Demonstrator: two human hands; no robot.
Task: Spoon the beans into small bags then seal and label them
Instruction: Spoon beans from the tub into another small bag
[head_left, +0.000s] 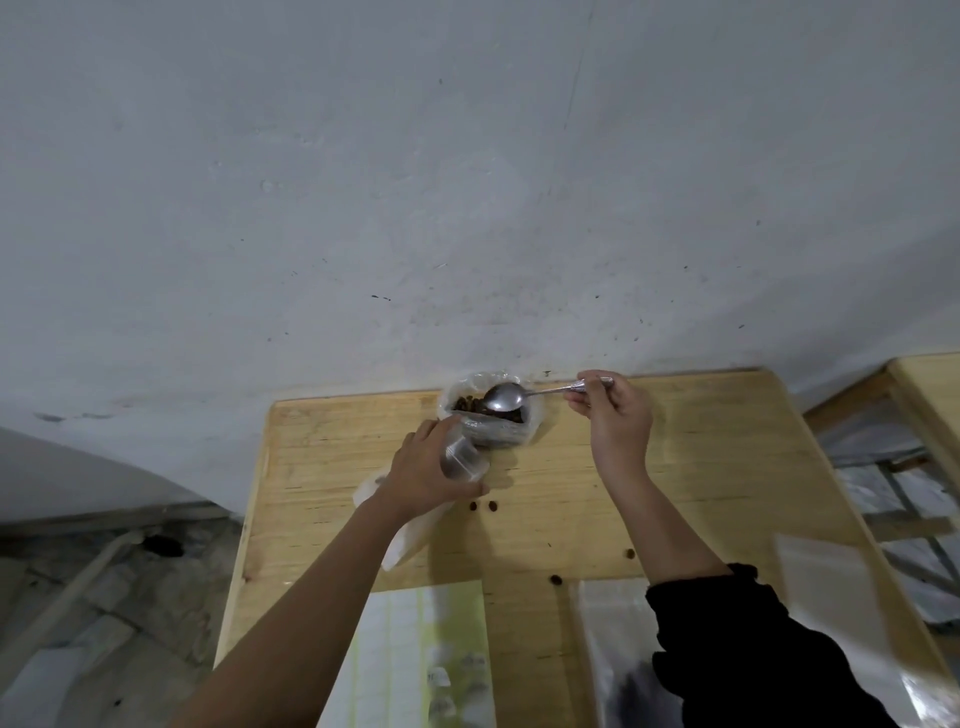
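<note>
One spoon (540, 392) — crosswise, bowl leftward over beans (467, 404)

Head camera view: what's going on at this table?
A person is bagging beans. The right hand holds a spoon by its handle, its bowl over the open bean bag at the far edge of the table. The left hand grips a small clear bag beside it. A few loose beans lie on the wood.

The steel spoon (503, 397) juts left from its grip over brown beans (469, 404), just beyond the gripped clear small bag (464, 458).
</note>
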